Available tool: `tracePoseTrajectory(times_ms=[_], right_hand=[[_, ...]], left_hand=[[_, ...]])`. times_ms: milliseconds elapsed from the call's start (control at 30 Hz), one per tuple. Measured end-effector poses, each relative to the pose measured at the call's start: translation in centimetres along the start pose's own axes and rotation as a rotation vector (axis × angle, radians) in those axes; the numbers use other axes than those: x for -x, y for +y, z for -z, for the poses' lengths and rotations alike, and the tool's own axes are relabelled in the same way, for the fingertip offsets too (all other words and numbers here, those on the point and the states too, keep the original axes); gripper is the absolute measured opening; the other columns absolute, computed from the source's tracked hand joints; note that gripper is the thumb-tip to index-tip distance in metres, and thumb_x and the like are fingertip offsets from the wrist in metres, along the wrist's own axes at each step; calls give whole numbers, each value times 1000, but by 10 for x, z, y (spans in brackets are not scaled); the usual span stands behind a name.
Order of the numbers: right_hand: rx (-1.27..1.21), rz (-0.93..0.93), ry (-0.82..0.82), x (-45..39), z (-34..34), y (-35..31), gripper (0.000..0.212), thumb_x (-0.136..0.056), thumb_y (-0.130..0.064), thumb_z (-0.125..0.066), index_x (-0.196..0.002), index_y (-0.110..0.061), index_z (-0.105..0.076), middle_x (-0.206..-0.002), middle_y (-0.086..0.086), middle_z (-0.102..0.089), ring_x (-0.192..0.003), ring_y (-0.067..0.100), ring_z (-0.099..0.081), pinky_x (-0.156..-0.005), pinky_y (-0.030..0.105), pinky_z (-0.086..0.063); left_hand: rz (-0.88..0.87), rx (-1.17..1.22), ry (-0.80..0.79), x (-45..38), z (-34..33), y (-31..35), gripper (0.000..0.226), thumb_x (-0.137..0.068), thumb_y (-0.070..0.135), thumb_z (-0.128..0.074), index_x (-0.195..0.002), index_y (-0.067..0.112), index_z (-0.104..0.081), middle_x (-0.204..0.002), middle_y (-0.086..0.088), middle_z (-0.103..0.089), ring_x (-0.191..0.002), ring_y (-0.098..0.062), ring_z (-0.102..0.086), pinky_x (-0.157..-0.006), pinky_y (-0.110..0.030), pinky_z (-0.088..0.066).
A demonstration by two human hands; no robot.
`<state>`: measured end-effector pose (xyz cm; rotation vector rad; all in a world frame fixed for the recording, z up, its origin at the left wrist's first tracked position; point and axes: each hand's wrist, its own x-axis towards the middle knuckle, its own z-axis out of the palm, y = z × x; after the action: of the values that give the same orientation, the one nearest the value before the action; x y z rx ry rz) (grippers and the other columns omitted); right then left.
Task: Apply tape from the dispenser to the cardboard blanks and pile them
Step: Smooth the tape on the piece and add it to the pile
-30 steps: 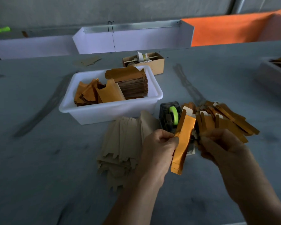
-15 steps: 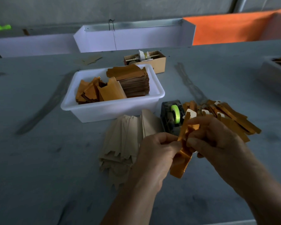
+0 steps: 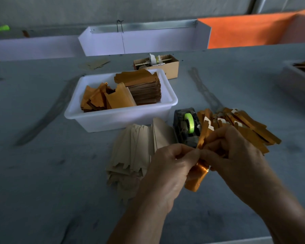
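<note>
While both hands were bunched together just in front of the dark tape dispenser with the lime-green roll (image 3: 187, 128), the step in hand looked to be pressing a strip of tape onto the folded orange cardboard blank (image 3: 197, 175) held between them. The left hand (image 3: 167, 166) pinched the blank near its middle with curled fingers and thumb, and the right hand (image 3: 236, 152) was closed on its upper part, fingertips meeting the left hand's. The tape itself could not be made out. To do this well, the fold probably needed holding flat and square while the tape was rubbed down along its whole length, so no edge lifted or wrinkled. The blank was narrow, glossy orange, creased lengthwise, its lower end hanging free above the grey table (image 3: 42, 173) and its notched pale tip rising beside the dispenser. Just right of the dispenser lay the fanned pile of finished orange blanks with white tabs (image 3: 245, 127), where this one would likely go. A spread of pale brown blanks (image 3: 134, 148) lay to the left, and behind it a white plastic tub (image 3: 113, 118) held more orange pieces.
</note>
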<state>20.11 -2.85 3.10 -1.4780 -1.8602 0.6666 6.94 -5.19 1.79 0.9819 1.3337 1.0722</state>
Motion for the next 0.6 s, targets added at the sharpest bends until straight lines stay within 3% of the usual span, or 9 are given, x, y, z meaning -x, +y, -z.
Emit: tracePoseTrajectory(times_ms=[100, 200, 300, 467, 600], right_hand=[[61, 6, 31, 1, -3, -3, 24, -77, -23, -72, -87, -25, -50, -71, -9, -63, -62, -1, -60, -57, 8, -47], [139, 21, 68, 3, -7, -7, 22, -81, -23, -70, -90, -23, -50, -72, -10, -62, -64, 0, -59, -50, 14, -47], [188, 0, 103, 3, -7, -10, 22, -82, -27, -69, -93, -21, -52, -74, -10, -63, -65, 3, -59, -52, 15, -43], [287, -48, 133, 2, -5, -10, 39, -69, -52, -69, -83, -20, -51, -62, -9, -55, -52, 4, -51, -43, 20, -33], [56, -34, 119, 4, -7, -1, 53, -59, -65, -52, -84, -18, -56, -68, -7, -61, -61, 9, -60, -53, 27, -50]], left_hand=[[-32, -3, 76, -1, -4, -4, 17, -92, 16, -60, -78, 17, -69, -74, -2, -72, -72, -16, -71, -71, -31, -60], [-128, -67, 181, 0, -9, -8, 18, -91, 14, -61, -75, 16, -70, -66, 0, -69, -66, -14, -69, -67, -32, -60], [-279, -187, 293, 2, -17, -13, 16, -89, 14, -62, -75, 16, -71, -70, -2, -69, -68, -15, -68, -66, -38, -58], [-497, -325, 462, 3, -17, -19, 9, -85, 10, -66, -80, 14, -71, -75, 2, -67, -68, -8, -63, -61, -24, -51], [-436, -255, 414, 2, -12, -17, 9, -88, 19, -65, -81, 18, -72, -71, 4, -68, -65, -7, -65, -58, -22, -53]])
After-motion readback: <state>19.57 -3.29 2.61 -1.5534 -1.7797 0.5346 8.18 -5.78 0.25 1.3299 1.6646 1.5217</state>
